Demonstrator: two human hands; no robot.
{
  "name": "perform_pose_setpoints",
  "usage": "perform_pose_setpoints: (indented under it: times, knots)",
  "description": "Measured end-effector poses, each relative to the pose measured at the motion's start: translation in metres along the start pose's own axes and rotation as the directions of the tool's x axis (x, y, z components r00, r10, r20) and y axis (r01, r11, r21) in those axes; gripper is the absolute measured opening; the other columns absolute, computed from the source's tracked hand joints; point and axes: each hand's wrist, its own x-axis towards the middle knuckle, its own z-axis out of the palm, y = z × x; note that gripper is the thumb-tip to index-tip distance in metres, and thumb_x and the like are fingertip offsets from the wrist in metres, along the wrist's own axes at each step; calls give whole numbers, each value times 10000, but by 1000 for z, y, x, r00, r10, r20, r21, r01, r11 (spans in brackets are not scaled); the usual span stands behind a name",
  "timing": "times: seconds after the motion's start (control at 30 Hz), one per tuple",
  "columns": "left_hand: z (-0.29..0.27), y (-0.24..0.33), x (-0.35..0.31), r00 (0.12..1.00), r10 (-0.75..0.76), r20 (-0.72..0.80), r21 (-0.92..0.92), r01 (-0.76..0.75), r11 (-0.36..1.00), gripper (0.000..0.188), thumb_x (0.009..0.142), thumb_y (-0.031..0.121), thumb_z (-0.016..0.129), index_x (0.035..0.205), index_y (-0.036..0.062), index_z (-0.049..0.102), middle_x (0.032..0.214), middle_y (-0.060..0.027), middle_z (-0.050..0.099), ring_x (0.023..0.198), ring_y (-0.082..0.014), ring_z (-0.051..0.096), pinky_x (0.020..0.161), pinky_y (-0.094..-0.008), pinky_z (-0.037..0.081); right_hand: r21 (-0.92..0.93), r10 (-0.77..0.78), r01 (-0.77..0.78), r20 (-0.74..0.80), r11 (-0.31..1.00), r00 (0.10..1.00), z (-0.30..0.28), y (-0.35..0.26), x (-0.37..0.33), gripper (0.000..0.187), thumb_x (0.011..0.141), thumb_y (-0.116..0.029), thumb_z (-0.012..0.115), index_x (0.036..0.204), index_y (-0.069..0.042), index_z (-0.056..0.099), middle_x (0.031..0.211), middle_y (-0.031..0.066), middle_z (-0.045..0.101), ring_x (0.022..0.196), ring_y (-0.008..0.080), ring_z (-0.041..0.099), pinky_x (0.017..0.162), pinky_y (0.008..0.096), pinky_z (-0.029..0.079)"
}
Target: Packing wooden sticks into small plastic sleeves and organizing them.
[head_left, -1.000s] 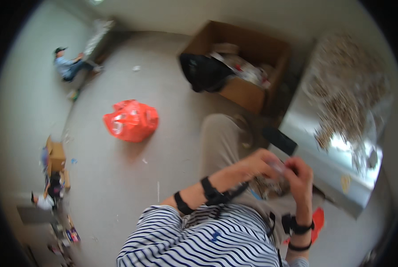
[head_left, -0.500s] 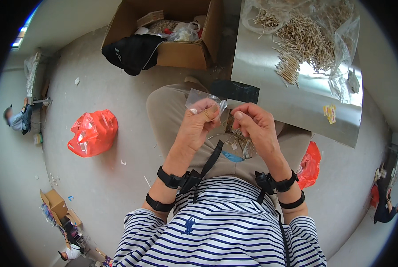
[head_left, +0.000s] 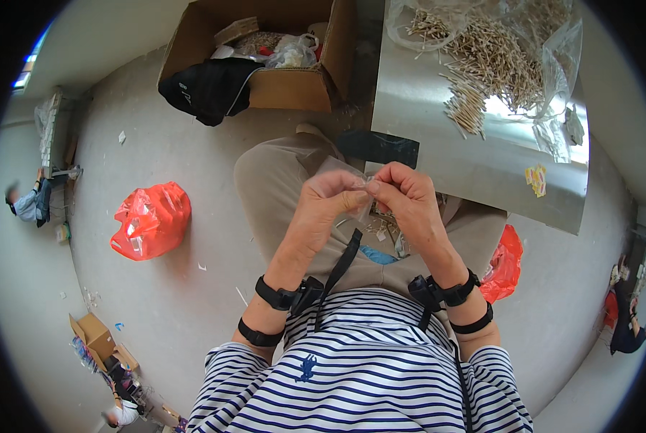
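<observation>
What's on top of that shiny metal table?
On the metal table I see a heap of thin sticks, clear plastic around it, small yellow pieces and a grey lump. What lies under the heap is covered, so I can't tell.

This looks like a simple workshop. Thin sticks (head_left: 507,66) lie heaped on a metal worktop (head_left: 404,105). Other people (head_left: 28,206) appear around the bare grey floor (head_left: 211,169).
</observation>
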Motion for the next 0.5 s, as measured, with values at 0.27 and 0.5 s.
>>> perform_pose_setpoints:
  times: [0.27, 0.5]
  knots:
    - [4, -24, -3, 999, 1, -52, 34, 1, 999, 92, 967, 146, 729, 972, 57, 704, 799, 23, 633, 726, -54, 551, 632, -223, 419, -198, -42, 28, -64, 980, 997, -5, 9, -10, 151, 970, -113, 673, 856, -21, 639, 725, -28, 556, 669, 53, 483, 585, 235, 388]
    - [16, -15, -4, 996, 55, -64, -101, -62, 993, 127, 964, 124, 715, 879, 71, 638, 804, 47, 613, 729, -41, 530, 654, -226, 437, -82, -37, 36, -12, 996, 999, -5, 11, -6, 184, 1022, -171, 658, 886, -46, 643, 695, -47, 553, 623, 31, 481, 565, 209, 361]
